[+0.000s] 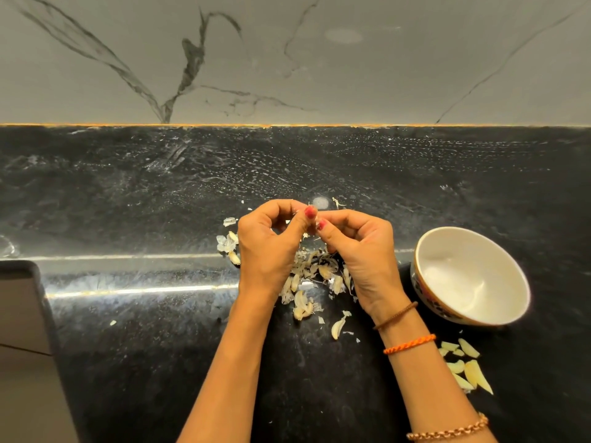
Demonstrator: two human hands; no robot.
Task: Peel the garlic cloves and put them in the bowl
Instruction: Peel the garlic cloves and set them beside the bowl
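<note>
Black stone desk (160, 362) carries it all. White bowl (470, 276) sits right, nothing visible inside. Left hand (268, 247) and right hand (361, 251) meet above the peel heap (310, 276), fingers (309, 212) curled, pinching something tiny, mostly hidden. Peeled garlic cloves (467, 369) lie near the bowl.

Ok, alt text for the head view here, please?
Two hands, left hand and right hand, pinch a garlic clove between their fingertips above a pile of skins on a black counter. An empty white bowl sits right; peeled cloves lie nearer.
</note>
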